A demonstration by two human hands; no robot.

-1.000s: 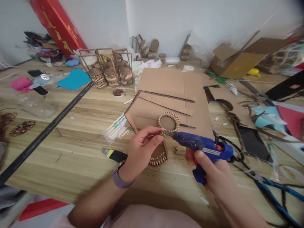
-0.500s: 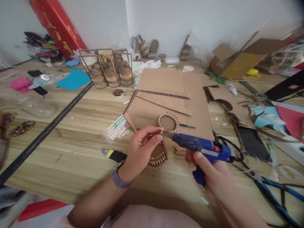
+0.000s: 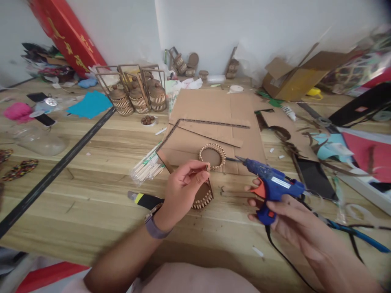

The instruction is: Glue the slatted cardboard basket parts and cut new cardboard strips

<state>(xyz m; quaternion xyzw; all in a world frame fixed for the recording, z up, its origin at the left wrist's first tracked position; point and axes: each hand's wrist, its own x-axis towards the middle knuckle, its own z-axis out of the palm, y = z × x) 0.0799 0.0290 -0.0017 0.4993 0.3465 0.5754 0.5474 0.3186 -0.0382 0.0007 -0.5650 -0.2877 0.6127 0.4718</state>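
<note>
My right hand [image 3: 284, 219] holds a blue glue gun [image 3: 271, 181] by its handle, nozzle pointing up and left. Its orange trigger shows beside my fingers. My left hand [image 3: 185, 189] pinches a tiny brown piece [image 3: 207, 167] between thumb and forefinger; its kind is too small to make out. Just behind that pinch lies a ring of short light sticks [image 3: 224, 156] on the cardboard. Partly hidden under my left hand is a round brown base edged with short sticks [image 3: 203, 202]. A black-and-yellow cutter knife [image 3: 148, 200] rests beside my left wrist.
A large cardboard sheet [image 3: 210, 103] covers the table's middle. Several small stick baskets with tall handles [image 3: 140, 101] stand at the back left, near a dish of brown beads [image 3: 148, 120]. Bundled sticks [image 3: 148, 169] lie left. The gun's cord [image 3: 285, 258] hangs at the front right.
The glue gun has moved right, away from the small piece, and its handle has turned into view. My left hand keeps its pinch in nearly the same place. The view has shifted slightly.
</note>
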